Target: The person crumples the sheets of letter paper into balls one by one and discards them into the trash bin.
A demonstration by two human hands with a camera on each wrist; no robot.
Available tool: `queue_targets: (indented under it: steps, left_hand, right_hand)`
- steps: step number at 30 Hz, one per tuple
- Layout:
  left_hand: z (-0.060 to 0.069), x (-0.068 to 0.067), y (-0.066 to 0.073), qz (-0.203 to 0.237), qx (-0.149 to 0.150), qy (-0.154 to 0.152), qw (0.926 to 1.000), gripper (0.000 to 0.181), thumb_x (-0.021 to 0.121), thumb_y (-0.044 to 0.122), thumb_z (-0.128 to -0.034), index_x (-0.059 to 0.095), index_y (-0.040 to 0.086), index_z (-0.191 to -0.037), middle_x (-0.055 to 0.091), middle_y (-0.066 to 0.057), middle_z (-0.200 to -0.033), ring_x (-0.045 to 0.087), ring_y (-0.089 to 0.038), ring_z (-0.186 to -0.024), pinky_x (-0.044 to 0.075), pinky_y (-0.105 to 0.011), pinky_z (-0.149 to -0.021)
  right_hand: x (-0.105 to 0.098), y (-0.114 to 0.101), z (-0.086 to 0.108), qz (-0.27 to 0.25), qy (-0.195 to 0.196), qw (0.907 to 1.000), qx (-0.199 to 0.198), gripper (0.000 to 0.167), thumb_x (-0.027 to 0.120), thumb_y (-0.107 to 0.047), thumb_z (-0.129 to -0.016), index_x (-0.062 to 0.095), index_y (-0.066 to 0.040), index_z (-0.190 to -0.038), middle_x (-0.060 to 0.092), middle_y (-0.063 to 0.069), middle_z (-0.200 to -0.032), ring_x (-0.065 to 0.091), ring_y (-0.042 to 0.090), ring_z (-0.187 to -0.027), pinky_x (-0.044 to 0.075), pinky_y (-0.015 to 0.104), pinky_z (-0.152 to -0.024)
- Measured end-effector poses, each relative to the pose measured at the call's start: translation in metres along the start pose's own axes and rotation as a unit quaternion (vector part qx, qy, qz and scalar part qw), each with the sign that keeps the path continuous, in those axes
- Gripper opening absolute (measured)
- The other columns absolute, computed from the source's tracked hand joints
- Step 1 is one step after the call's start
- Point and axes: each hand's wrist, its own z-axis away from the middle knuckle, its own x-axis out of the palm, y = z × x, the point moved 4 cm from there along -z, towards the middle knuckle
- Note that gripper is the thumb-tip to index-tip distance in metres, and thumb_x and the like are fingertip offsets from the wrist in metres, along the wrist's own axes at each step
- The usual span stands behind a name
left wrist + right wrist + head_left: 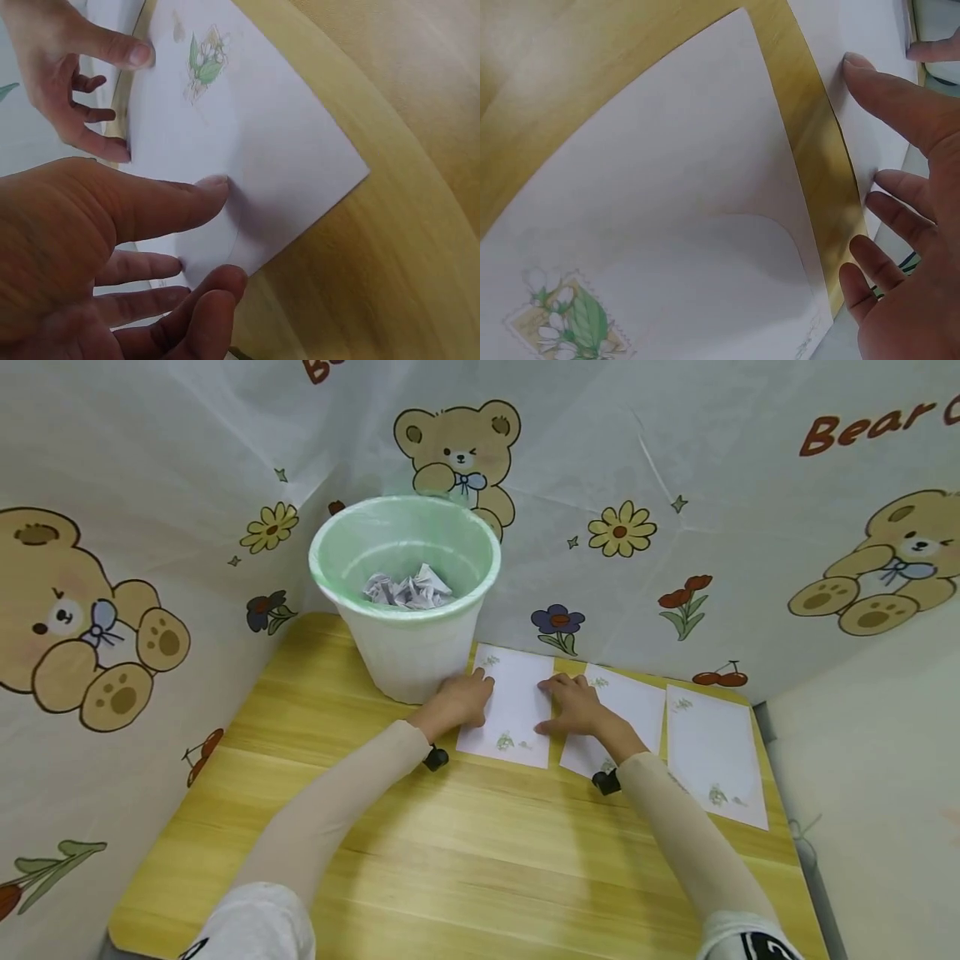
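Observation:
Flat on the table lies a white sheet of paper (516, 693) printed with small green plant drawings. At its left edge my left hand (463, 697) touches it, thumb on the sheet and fingers loosely bent, as the left wrist view shows. My right hand (576, 706) is on its right edge, with the thumb (881, 94) and fingertips at the paper's border. A second sheet (633, 702), set at a slant, lies partly under my right hand and wrist. Farther right is a third similar sheet (712, 752), apart from both hands.
Just left of the sheets stands a white bin (420, 652) with a pale green liner, holding crumpled paper (412, 591). The wood-patterned table (480, 860) meets a bear-printed cloth wall (585, 460) behind and at the left.

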Motion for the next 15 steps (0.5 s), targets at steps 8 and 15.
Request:
queue_targets:
  steps: [8, 15]
  left_hand:
    - [0.011, 0.009, -0.007, 0.019, 0.027, 0.019, 0.9993, 0.087, 0.092, 0.044, -0.0853, 0.051, 0.010, -0.154, 0.054, -0.014, -0.154, 0.065, -0.029, -0.120, 0.058, -0.045, -0.098]
    - [0.031, 0.032, -0.024, 0.105, 0.066, 0.025, 0.9920, 0.108, 0.096, 0.054, -0.0776, 0.044, 0.013, -0.163, 0.043, -0.013, -0.161, 0.059, -0.029, -0.134, 0.056, -0.043, -0.106]
  right_hand:
    - [0.010, -0.004, 0.021, -0.003, 0.012, 0.9999, -0.008, 0.090, 0.090, -0.051, -0.085, 0.052, -0.013, -0.157, 0.046, 0.018, -0.165, 0.042, 0.050, -0.139, 0.036, 0.069, -0.110]
    - [0.026, -0.011, 0.048, -0.025, 0.033, 0.9988, -0.026, 0.079, 0.088, -0.048, -0.089, 0.056, -0.019, -0.155, 0.053, 0.013, -0.160, 0.044, 0.046, -0.137, 0.035, 0.060, -0.099]
